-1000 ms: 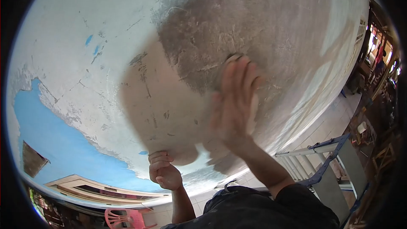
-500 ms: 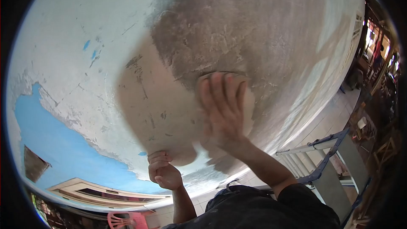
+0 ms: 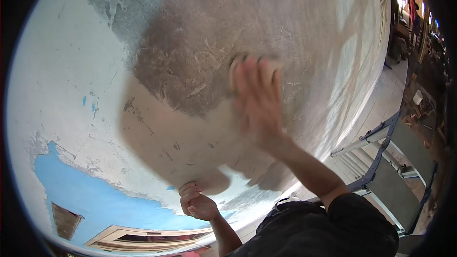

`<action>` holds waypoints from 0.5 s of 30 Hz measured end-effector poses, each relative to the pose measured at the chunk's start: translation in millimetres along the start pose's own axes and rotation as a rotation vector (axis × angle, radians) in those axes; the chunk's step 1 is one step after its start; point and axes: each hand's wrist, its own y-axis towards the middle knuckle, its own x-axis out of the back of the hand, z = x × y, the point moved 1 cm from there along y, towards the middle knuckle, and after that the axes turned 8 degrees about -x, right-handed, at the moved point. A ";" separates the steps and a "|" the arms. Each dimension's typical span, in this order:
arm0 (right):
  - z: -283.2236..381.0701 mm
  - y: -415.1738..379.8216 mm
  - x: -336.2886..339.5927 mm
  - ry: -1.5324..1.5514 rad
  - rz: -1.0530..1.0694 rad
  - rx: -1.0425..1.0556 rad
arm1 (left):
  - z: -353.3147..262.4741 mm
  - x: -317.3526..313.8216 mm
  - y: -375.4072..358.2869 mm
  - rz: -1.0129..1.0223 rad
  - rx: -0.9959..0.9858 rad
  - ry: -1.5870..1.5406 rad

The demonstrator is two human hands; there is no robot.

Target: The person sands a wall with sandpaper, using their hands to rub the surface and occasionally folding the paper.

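My right hand (image 3: 259, 97) presses a flat, pale tan pad (image 3: 272, 66) against the wall, its fingers laid over the pad and blurred by motion. Around it the wall (image 3: 190, 62) shows a rough, dark grey-brown patch, bordered by smoother whitish areas. Lower down, my left hand (image 3: 197, 202) is held close to the wall surface with its fingers curled in; whether it holds anything is hidden. Blue paint (image 3: 109, 200) with a ragged edge covers the lower left part of the wall.
A folding metal ladder or platform (image 3: 376, 162) stands at the lower right on the tiled floor (image 3: 381, 93). A framed opening (image 3: 147, 239) lies at the bottom left. Beyond the wall's right edge are clutter, a white container (image 3: 418, 97) and a distant person (image 3: 417, 19).
My right hand and the pad have moved up the wall. The whole view has shifted, with the ladder more fully in sight and the pink chair mostly out of frame.
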 end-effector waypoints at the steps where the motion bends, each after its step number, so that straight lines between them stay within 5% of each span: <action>1: -0.6 22.9 7.6 0.013 -0.037 -0.070 | -1.2 -0.1 0.6 0.006 0.002 0.000; 5: 10.1 27.6 6.8 0.077 -0.076 -0.117 | -1.4 0.7 2.8 0.012 0.007 -0.008; 11: 10.1 -45.8 22.5 0.121 0.241 -0.041 | 2.3 -3.9 1.0 -0.026 -0.035 0.061; 15: -14.3 -61.1 33.9 0.537 0.235 -0.152 | -20.5 -28.3 5.8 -0.051 0.065 0.211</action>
